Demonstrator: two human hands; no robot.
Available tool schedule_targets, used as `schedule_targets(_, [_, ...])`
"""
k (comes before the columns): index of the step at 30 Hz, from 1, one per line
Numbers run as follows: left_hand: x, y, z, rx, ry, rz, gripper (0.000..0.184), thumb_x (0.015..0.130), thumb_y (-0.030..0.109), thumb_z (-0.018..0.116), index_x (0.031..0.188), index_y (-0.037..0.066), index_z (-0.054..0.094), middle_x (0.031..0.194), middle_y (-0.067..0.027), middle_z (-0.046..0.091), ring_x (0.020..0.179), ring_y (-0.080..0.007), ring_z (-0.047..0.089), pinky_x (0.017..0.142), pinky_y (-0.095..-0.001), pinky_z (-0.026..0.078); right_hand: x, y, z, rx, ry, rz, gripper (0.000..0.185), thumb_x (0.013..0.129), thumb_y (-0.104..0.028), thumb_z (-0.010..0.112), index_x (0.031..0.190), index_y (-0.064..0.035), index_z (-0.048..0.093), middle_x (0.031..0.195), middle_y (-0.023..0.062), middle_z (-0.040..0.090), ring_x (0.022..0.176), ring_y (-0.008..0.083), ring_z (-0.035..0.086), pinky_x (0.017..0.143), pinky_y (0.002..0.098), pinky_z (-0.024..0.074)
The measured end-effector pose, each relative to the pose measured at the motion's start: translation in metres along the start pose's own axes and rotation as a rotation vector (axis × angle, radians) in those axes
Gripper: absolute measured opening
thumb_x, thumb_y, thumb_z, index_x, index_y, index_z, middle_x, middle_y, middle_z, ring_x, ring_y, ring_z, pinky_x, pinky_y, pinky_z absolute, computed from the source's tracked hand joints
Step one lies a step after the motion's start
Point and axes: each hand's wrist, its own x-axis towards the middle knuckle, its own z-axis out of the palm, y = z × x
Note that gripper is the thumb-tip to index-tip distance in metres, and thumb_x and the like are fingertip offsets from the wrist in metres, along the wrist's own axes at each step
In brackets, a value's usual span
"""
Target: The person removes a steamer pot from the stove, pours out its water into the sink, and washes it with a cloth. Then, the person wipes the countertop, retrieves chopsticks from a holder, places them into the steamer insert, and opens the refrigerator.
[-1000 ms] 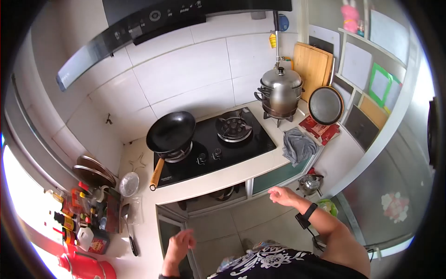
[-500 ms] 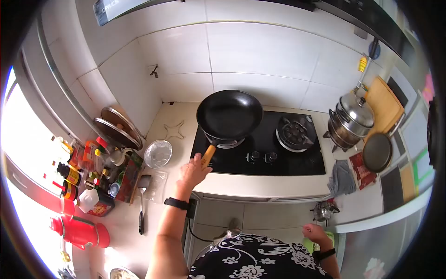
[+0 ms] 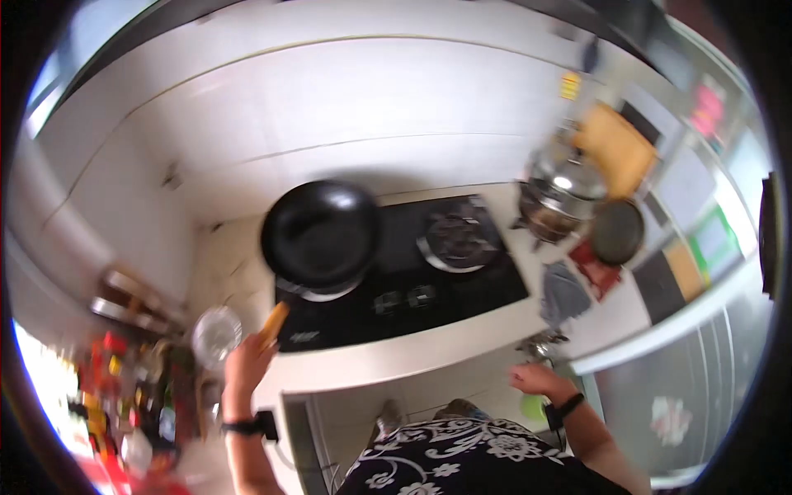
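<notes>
Wok [image 3: 320, 235], round, black, with tan wood-look handle [image 3: 275, 320], over left burner [image 3: 332, 294] of black glass cooktop [image 3: 363, 326]. Left hand [image 3: 247, 365]: closed around the handle. Right hand [image 3: 534, 379]: curled, nothing visible inside. Risk: a twisting pull could tip the wok.

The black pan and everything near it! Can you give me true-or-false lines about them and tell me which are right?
1. The left hand holds the tan handle of the black pan. True.
2. The right hand grips that handle too. False: the right hand is well away from it.
3. A lidded metal pot stands to the right of the stove. True.
4. The black pan is over the right burner. False: it is over the left burner.
5. A gray cloth lies near the pot. True.
</notes>
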Motion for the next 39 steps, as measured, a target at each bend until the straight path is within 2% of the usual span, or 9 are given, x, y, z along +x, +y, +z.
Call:
schedule_targets(6, [-0.035, -0.034, 0.0, 0.28, 0.161, -0.066, 0.037, 0.063, 0.038, 0.077, 0.076, 0.005, 0.068, 0.066, -0.0179, 0.064, 0.062, -0.0351, 0.064, 0.059, -0.0433, 0.051, 0.022, 0.036, -0.101, -0.042, 0.346, 0.113, 0.02, 0.087, -0.028, 0.056, 0.096, -0.0123, 0.063, 0.087, 0.0138, 0.066, 0.083, 0.0349, 0.063, 0.072, 0.0468, 0.0494])
schedule_targets(9, [-0.073, 0.026, -0.05, 0.413, -0.057, -0.236, 0.035, 0.087, 0.043, 0.062, 0.09, 0.009, 0.07, 0.083, -0.0147, 0.069, 0.072, -0.0289, 0.067, 0.064, -0.0411, 0.052, 0.04, 0.064, -0.161, 0.01, 0.617, 0.125, 0.018, 0.084, -0.027, 0.061, 0.09, -0.0108, 0.061, 0.084, 0.0128, 0.066, 0.081, 0.0341, 0.064, 0.069, 0.0451, 0.0495])
schedule_targets(18, [-0.102, 0.116, 0.001, -0.033, 0.15, -0.289, 0.024, 0.094, 0.021, 0.054, 0.103, 0.004, 0.068, 0.074, -0.0077, 0.065, 0.058, -0.0142, 0.057, 0.053, -0.0327, 0.047, 0.144, 0.204, -0.384, 0.067, 1.163, 0.083, 0.042, 0.079, -0.032, 0.069, 0.11, -0.0045, 0.061, 0.102, 0.0199, 0.064, 0.097, 0.0335, 0.062, 0.085, 0.0419, 0.049])
schedule_targets(20, [-0.084, 0.122, 0.039, -1.15, -0.049, -0.27, 0.036, 0.096, 0.026, 0.05, 0.12, 0.002, 0.06, 0.085, -0.0051, 0.063, 0.066, -0.0116, 0.054, 0.057, -0.0308, 0.046, 0.166, 0.23, -0.424, 0.054, 1.15, 0.084, 0.046, 0.078, -0.033, 0.069, 0.112, -0.0032, 0.061, 0.105, 0.0218, 0.063, 0.101, 0.0351, 0.06, 0.089, 0.0423, 0.0476])
schedule_targets(22, [-0.049, 0.218, 0.041, -0.736, -0.267, -0.13, 0.062, 0.093, 0.045, 0.051, 0.133, -0.002, 0.046, 0.109, -0.0063, 0.06, 0.089, -0.0132, 0.055, 0.073, -0.0308, 0.047, 0.177, 0.231, -0.442, 0.042, 1.132, 0.083, 0.049, 0.077, -0.034, 0.069, 0.113, -0.0019, 0.06, 0.108, 0.0236, 0.062, 0.105, 0.0366, 0.058, 0.092, 0.0426, 0.0463])
schedule_targets(23, [-0.028, 0.259, 0.067, -0.426, -0.093, -0.145, 0.019, 0.081, 0.012, 0.064, 0.097, 0.001, 0.068, 0.062, -0.0112, 0.063, 0.052, -0.0189, 0.06, 0.049, -0.0315, 0.047, 0.179, 0.226, -0.451, -0.004, 1.034, 0.097, 0.051, 0.077, -0.035, 0.069, 0.114, -0.0016, 0.06, 0.11, 0.0245, 0.061, 0.106, 0.0374, 0.058, 0.092, 0.0429, 0.0459])
schedule_targets(28, [0.039, 0.442, 0.1, -0.524, -0.323, 0.174, 0.022, 0.089, 0.011, 0.058, 0.108, 0.004, 0.065, 0.072, -0.0081, 0.067, 0.061, -0.0145, 0.065, 0.056, -0.0268, 0.05, 0.189, 0.237, -0.48, 0.136, 0.733, 0.037, 0.048, 0.077, -0.035, 0.068, 0.109, 0.0, 0.061, 0.096, 0.0221, 0.067, 0.089, 0.036, 0.065, 0.081, 0.0408, 0.0505])
schedule_targets(31, [0.076, 0.511, 0.131, -0.491, -0.374, 0.435, 0.03, 0.089, 0.014, 0.061, 0.117, 0.004, 0.06, 0.072, -0.0074, 0.066, 0.06, -0.0119, 0.063, 0.056, -0.0253, 0.05, 0.182, 0.262, -0.503, 0.511, 0.777, -0.108, 0.031, 0.084, -0.022, 0.067, 0.106, -0.0005, 0.063, 0.074, 0.0077, 0.067, 0.061, 0.0136, 0.064, 0.055, 0.0285, 0.0505])
schedule_targets(39, [0.146, 0.606, 0.221, -1.001, -0.636, 0.083, 0.044, 0.098, 0.028, 0.052, 0.128, -0.004, 0.046, 0.094, -0.0089, 0.063, 0.075, -0.0142, 0.063, 0.066, -0.0277, 0.055, 0.04, 0.307, -0.516, 0.648, 0.973, -0.137, 0.031, 0.085, -0.012, 0.067, 0.113, -0.0024, 0.062, 0.081, -0.0008, 0.06, 0.065, 0.0055, 0.055, 0.057, 0.0208, 0.0461])
